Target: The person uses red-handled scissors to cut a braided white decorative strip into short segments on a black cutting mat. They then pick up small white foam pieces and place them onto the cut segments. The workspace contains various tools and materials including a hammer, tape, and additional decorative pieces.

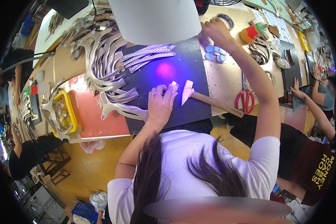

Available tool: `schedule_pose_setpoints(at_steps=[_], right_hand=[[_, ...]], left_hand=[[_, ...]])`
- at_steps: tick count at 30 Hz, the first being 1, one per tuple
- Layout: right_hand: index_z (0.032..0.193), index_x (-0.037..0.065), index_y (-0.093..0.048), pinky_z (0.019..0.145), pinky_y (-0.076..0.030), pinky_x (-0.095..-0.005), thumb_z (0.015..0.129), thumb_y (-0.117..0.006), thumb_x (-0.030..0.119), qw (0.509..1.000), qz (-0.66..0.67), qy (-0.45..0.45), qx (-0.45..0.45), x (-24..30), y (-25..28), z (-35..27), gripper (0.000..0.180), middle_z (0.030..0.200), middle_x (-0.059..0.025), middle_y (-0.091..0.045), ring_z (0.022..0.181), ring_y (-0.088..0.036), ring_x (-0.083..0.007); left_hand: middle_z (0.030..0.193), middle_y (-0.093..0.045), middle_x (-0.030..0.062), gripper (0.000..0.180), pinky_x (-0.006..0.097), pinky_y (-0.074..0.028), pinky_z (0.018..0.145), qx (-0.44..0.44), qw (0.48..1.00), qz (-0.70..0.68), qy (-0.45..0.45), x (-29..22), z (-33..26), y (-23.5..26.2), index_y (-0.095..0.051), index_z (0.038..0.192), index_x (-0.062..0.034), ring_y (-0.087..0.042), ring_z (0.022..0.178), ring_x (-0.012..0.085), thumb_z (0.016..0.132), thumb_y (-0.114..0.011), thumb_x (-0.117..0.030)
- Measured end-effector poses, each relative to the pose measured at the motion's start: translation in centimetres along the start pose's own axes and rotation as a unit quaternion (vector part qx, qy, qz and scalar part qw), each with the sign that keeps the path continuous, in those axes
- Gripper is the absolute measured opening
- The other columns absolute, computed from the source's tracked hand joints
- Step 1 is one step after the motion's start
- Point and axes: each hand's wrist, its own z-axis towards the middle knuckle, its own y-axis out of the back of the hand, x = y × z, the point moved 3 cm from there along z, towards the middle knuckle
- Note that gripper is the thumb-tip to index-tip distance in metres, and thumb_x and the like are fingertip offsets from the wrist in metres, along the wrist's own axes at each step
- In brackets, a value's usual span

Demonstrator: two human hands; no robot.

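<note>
My left hand (161, 105) is closed over the dark work mat (192, 56). Its fingertips pinch the end of a braided strap (174, 86), lit pinkish; the rest of that strap is hidden by the hand. A silver strap piece (127, 109) runs up to the left wrist. Farther off to the right, my right hand (217, 33) is stretched out beside a tape roll (226, 21), its fingers bent together and pointing down. What they hold, if anything, does not show. Just right of the left hand lies a hammer (212, 100) with a wooden handle.
Braided straps (149, 56) lie on the mat, beside a heap of silver strap pieces (100, 63). Red-handled scissors (245, 100), blue-and-white pads (214, 54) and an orange bottle (252, 33) are at right. A white lamp shade (155, 22) hangs overhead. Other people work at both sides.
</note>
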Motion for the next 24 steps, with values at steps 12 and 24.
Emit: schedule_pose_setpoints(at_steps=[12, 24], right_hand=[[0.102, 0.005, -0.071, 0.06, -0.052, -0.0218, 0.091, -0.069, 0.018, 0.588, 0.731, -0.32, 0.137, 8.8, 5.7, -4.6, 0.016, 0.084, -0.0018, -0.071, 0.075, -0.066, -0.008], [0.09, 0.001, -0.069, 0.07, -0.052, -0.0268, 0.083, -0.074, 0.01, 0.611, 0.762, -0.162, 0.141, 12.7, 7.2, -3.3, 0.012, 0.083, -0.0061, -0.07, 0.075, -0.066, -0.0125]], left_hand=[[0.101, -0.058, 0.0075, 0.041, 0.039, -0.045, 0.077, 0.032, 0.991, 0.007, -0.131, 1.3, -0.6, 1.3, -0.067, 0.12, -0.0074, -0.057, 0.089, 0.0248, 0.08, -0.075, -0.013], [0.108, -0.064, 0.0088, 0.031, 0.04, -0.046, 0.082, 0.002, 0.986, 0.08, -0.149, 1.0, -1.7, 1.5, -0.069, 0.109, -0.0026, -0.059, 0.096, 0.0261, 0.079, -0.074, -0.011]])
